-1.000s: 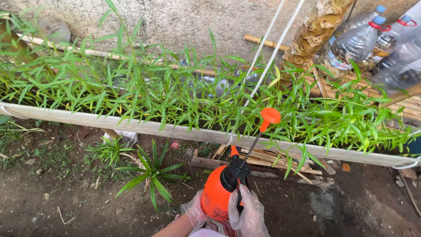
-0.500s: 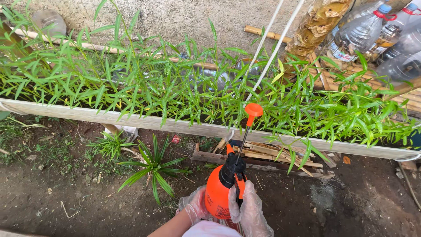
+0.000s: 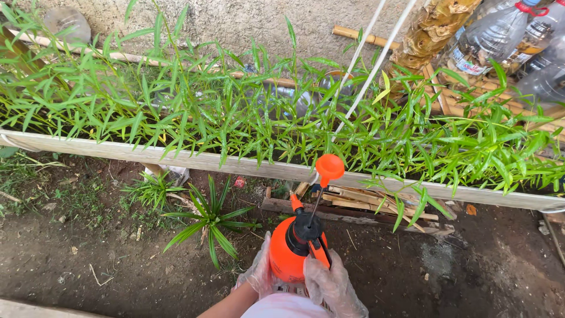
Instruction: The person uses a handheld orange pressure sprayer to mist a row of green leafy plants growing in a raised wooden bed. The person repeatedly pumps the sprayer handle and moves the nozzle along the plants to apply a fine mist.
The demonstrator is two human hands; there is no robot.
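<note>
Lower now than half a second ago, the orange pump knob (image 3: 329,167) sits above the long planter trough (image 3: 247,166) packed with green leafy shoots. Both gloved hands wrap the orange sprayer bottle (image 3: 292,253): left hand (image 3: 261,272) beside, right hand (image 3: 331,287) fingers closed over its trigger.

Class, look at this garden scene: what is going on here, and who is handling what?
A person in thin clear gloves holds an orange pump sprayer with both hands, left hand and right hand, its pump knob pulled up. It points toward a long planter full of green leafy plants by a wall.
</note>
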